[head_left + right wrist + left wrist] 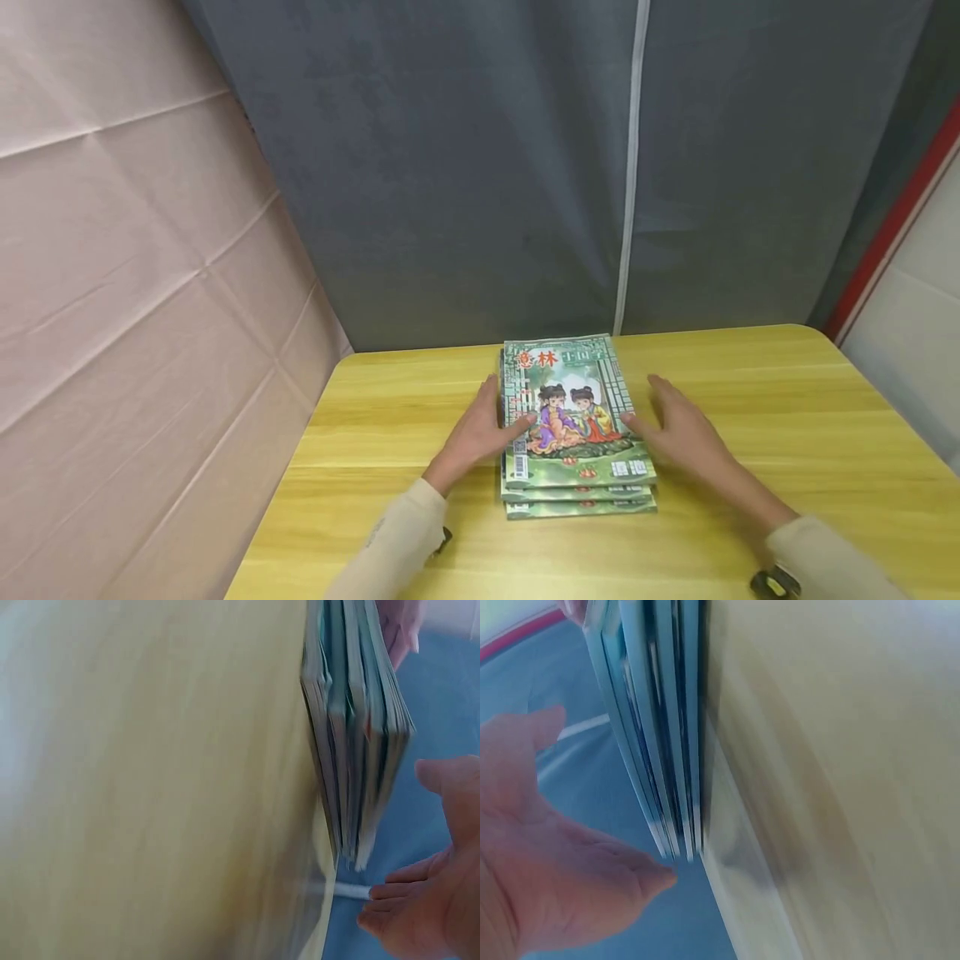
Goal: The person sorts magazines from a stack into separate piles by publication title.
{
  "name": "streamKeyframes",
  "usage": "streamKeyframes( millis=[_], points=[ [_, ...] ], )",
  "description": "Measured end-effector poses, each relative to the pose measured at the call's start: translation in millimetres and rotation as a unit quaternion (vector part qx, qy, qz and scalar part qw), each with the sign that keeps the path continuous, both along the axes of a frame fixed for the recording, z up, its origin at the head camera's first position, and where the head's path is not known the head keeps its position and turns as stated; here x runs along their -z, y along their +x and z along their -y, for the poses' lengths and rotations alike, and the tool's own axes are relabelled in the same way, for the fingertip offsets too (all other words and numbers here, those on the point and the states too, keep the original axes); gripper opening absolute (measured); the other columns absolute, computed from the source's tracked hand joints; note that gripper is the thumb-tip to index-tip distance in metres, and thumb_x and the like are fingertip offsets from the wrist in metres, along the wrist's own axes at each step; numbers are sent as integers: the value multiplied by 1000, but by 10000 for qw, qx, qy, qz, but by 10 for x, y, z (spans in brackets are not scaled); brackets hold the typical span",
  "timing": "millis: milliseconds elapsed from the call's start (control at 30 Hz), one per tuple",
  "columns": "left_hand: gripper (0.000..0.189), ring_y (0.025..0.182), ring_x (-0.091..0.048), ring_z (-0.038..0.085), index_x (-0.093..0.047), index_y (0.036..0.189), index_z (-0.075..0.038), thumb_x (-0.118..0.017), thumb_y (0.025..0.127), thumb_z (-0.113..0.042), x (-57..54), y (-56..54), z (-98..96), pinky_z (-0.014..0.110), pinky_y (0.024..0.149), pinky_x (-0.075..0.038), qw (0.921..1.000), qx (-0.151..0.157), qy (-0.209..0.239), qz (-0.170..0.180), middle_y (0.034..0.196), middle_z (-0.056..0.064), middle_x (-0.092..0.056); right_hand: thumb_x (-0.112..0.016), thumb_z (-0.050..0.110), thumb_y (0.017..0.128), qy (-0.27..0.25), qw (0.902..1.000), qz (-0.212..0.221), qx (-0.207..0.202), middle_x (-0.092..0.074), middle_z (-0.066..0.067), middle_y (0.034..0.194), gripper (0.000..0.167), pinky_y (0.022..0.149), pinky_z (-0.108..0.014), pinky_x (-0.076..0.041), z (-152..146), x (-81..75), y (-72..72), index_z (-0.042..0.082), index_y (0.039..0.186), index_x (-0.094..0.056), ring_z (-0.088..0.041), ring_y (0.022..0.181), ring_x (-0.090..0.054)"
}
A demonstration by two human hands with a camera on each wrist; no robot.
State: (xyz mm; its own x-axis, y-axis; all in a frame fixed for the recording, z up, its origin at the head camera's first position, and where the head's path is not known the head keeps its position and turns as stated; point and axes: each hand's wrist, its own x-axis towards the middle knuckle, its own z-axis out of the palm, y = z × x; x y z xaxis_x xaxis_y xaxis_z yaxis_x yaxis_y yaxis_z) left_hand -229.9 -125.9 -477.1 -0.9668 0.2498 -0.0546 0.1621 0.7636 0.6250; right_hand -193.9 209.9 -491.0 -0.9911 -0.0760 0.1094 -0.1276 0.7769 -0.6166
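A stack of magazines (570, 468) lies on the table, the top one showing a green cover with two cartoon figures and red lettering. Its lower copies stick out a little at the near edge. My left hand (480, 429) is at the stack's left side, fingers straight, the thumb reaching over the cover. On the other side, my right hand (684, 432) is spread, its thumb near the cover's right edge. Both wrist views show the layered edges of the magazines (667, 742) (352, 742), with a gap between stack and palm on each side.
The yellow wood-grain table (390, 400) has rounded far corners. A dark grey curtain (480, 183) with a pale vertical strip hangs behind it. Pinkish cloth (135, 292) covers the left side, and a red-edged white panel (918, 308) stands at the right.
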Motion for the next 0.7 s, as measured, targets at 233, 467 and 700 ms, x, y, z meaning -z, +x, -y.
streamKeyframes(
  millis=[233, 467, 700],
  points=[
    [121, 166, -11, 36, -3, 170, -4, -65, 91, -73, 75, 37, -89, 52, 136, -17, 9995, 180, -161, 183, 178, 17, -4, -66, 62, 97, 93, 9998, -21, -167, -39, -34, 162, 99, 115, -73, -42, 219, 57, 14, -7, 160, -33, -56, 146, -42],
    [126, 167, -7, 32, -2, 169, -3, -69, 89, -73, 118, 57, -171, 49, 136, -15, 9979, 59, -512, 383, 179, 17, -1, -66, 65, 96, 207, 9997, 48, -154, -48, -32, 157, 97, 105, -72, -51, 276, 97, -8, -4, 159, -38, -54, 139, -51],
    [126, 167, -2, 34, 3, 168, -1, -73, 91, -64, 82, 72, -201, 48, 137, -12, 9978, 192, -492, 402, 177, 18, 8, -65, 64, 97, 33, 9993, 131, -349, -48, -33, 157, 94, 106, -74, -49, 297, 127, -34, 1, 161, -38, -56, 141, -50]
  ],
)
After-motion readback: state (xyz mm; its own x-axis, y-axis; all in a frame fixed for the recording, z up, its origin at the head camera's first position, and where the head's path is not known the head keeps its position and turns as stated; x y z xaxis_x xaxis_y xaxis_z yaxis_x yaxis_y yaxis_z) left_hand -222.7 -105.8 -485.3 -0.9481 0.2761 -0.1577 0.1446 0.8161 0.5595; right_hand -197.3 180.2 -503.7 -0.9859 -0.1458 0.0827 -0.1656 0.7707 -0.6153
